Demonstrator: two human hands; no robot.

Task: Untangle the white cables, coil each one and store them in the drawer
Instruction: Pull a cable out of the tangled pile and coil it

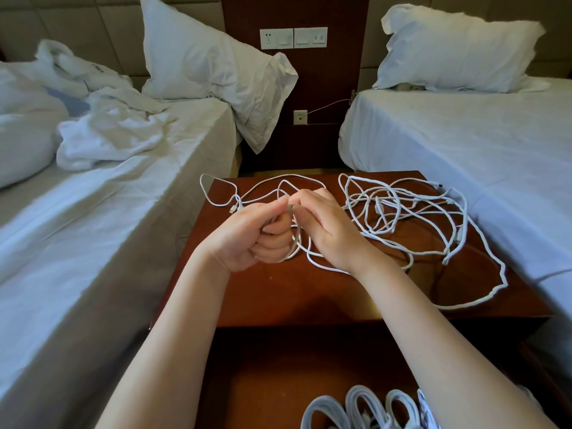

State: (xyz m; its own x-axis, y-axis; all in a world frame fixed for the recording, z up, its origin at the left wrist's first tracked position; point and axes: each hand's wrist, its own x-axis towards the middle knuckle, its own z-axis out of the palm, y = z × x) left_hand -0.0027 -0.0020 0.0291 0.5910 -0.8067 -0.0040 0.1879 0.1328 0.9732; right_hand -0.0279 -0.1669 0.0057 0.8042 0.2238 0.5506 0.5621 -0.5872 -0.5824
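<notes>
Several coiled cables (365, 407) already in drawer (263, 373), below both hands. Part-wound white cable (295, 243) gripped in curled left hand (247, 233), pinched by right hand (325, 226). Unsorted tangle (402, 212), right of them, yet to do.

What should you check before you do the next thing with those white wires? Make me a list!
1. Left hand grips loops of the white cable: ok.
2. Right hand pinches the same cable: ok.
3. A plug end lies free on the nightstand, at the left: ok.
4. Held cable clear of the tangled pile: cannot tell, because the right wrist hides where one strand goes.
5. The tangled pile sorted out: not ok.
6. Drawer open, with coiled cables already inside: ok.
</notes>
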